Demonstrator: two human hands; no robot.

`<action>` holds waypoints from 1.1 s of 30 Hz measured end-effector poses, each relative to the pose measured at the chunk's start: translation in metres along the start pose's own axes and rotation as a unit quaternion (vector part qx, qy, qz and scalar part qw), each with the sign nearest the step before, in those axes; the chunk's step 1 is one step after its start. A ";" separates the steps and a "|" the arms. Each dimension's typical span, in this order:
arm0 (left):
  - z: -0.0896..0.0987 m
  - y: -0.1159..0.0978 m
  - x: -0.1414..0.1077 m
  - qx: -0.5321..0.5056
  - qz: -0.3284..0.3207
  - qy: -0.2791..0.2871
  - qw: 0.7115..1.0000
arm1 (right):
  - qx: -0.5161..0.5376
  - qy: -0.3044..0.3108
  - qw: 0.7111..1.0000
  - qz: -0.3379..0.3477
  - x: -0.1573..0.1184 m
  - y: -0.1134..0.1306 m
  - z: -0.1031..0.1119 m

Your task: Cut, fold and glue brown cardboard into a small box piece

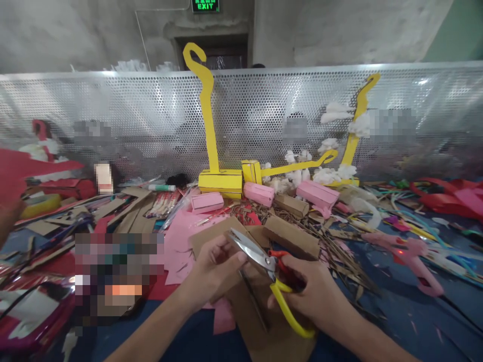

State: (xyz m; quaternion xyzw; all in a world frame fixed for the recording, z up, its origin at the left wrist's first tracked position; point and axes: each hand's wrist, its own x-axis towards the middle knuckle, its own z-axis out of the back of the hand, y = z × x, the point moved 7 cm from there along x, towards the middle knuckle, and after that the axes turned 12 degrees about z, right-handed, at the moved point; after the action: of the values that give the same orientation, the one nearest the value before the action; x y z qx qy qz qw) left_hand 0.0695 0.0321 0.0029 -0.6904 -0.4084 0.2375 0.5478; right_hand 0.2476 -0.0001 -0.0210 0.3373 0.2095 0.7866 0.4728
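My right hand (307, 286) grips a pair of scissors (253, 250) with one red and one yellow handle loop. The blades point up and left and look nearly closed. My left hand (215, 269) is closed, its fingers curled beside the blade tip; what they pinch, if anything, is hidden. Brown cardboard (217, 231) shows just behind those fingers. Under both hands lies a larger cardboard sheet (290, 342), with a thin dark stick-like thing (253, 301) over it. A folded cardboard strip (292, 236) rests beyond the scissors.
Pink paper (177, 246) lies left of centre. A yellow hook-necked paper figure (209, 125) stands at the back, near small pink boxes (319, 195). At right is a pink glue gun (409, 256) with a lit red light and a cord. A perforated metal panel (151, 110) spans the back.
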 end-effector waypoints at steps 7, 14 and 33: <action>0.011 0.008 0.002 0.002 0.015 -0.036 0.999 | 0.031 -0.026 0.999 -0.026 0.000 -0.006 -0.003; 0.027 0.007 0.001 0.038 0.008 -0.100 0.994 | -0.022 -0.067 0.996 0.059 0.003 0.006 0.013; 0.027 -0.007 -0.001 0.055 -0.052 -0.065 0.995 | -0.068 0.015 0.997 0.035 0.002 0.008 0.002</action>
State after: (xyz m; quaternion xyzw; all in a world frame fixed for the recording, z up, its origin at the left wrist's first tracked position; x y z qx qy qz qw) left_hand 0.0457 0.0467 0.0016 -0.6204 -0.4643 0.2753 0.5689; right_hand 0.2437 -0.0017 -0.0132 0.2997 0.1509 0.8200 0.4637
